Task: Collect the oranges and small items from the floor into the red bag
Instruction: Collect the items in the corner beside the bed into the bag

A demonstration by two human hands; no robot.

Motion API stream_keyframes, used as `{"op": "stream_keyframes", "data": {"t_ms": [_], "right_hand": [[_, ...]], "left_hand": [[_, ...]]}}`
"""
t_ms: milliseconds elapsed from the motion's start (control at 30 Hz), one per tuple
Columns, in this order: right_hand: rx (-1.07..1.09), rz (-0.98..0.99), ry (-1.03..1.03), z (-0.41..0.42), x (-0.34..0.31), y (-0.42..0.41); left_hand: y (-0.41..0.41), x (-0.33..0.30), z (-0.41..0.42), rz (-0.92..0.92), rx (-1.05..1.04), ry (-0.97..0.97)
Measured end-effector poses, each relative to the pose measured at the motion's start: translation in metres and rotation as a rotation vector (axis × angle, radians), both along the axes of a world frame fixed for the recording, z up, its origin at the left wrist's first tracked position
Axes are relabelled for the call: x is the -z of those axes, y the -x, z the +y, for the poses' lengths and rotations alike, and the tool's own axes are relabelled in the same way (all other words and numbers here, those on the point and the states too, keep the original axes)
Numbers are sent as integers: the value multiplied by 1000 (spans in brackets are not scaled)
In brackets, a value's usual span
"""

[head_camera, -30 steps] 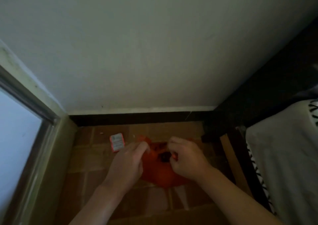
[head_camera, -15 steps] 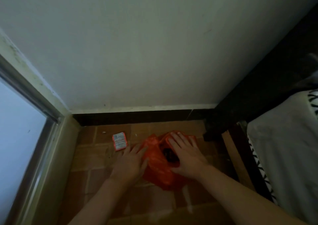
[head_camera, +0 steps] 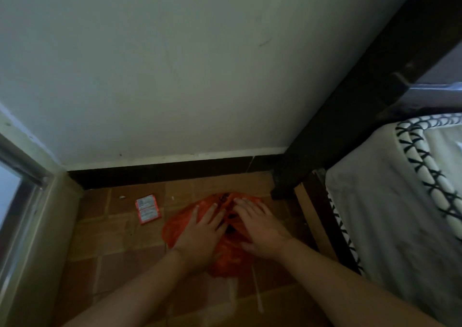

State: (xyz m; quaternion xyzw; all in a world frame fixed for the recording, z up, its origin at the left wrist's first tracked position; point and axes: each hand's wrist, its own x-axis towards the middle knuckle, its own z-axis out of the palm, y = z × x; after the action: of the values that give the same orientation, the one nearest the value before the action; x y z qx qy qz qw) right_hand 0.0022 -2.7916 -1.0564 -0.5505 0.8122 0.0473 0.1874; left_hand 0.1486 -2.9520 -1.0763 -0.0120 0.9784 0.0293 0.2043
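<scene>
1. Red bag (head_camera: 226, 256) lies flat on the tiled floor (head_camera: 117, 259) near the wall corner, just left of the dark bed frame (head_camera: 322, 151). Only one view, head cam, dim.
2. My left hand (head_camera: 197, 234) is palm-down on the bag's left half, fingers (head_camera: 212, 210) straight and spread, gripping nothing.
3. My right hand (head_camera: 260, 229) is palm-down on the right half, fingers likewise flat, holding nothing.
4. Dark gap between the hands looks like the bag mouth; contents can't be made out.
5. Small red-and-white packets (head_camera: 147, 209) are on the floor left of the bag, near but not touching. No oranges visible on the floor.
6. Step, my read: pressing or spreading the bag, collection not done.
7. Next calls for the left hand to reach left, pinch the packets, and drop them in while the right hand keeps the mouth open.
</scene>
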Motion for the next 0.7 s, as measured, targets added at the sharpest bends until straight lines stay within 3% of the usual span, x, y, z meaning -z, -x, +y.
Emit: {"op": "stream_keyframes", "data": {"t_ms": [200, 367, 467, 567, 700], "right_hand": [[-205, 87, -220, 22, 14, 2], [14, 67, -407, 48, 13, 27], [145, 10, -456, 62, 21, 34], [230, 19, -360, 52, 9, 32], [242, 123, 127, 13, -21, 12]], "left_hand": [[-8, 26, -10, 10, 21, -2], [-16, 41, -20, -44, -91, -77], [-27, 45, -31, 57, -186, -135], [-38, 48, -36, 182, -318, -227], [-39, 45, -25, 378, -446, -297]]}}
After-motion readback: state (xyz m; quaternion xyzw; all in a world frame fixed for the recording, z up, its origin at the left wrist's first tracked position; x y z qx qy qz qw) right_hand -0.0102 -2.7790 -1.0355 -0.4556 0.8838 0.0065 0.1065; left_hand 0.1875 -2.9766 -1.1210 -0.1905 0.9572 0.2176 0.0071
